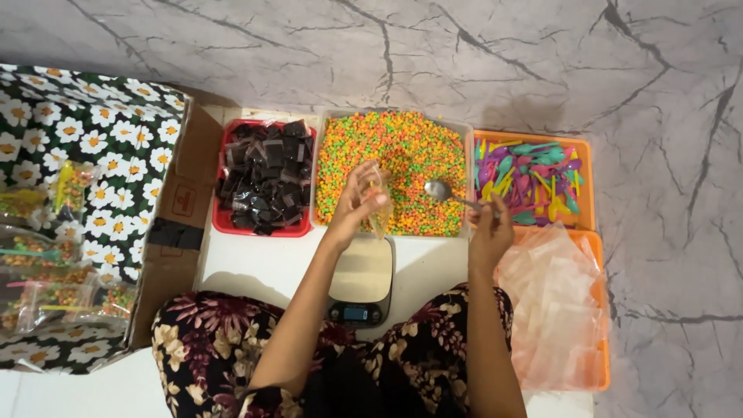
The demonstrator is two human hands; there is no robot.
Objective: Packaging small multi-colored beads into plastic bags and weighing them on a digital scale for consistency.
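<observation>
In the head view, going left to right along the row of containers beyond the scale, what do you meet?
Red tray of dark wrapped packets → clear tub of orange, green and yellow pellets → orange tray of coloured plastic spoons.

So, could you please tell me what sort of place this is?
Probably a home snack-packing spot on the floor: a tub of colourful sweets, a kitchen scale and a pile of clear bags.

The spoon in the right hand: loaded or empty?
Empty. The spoon, held by the right hand, shows a bare shiny bowl above the tub of coloured beads.
</observation>
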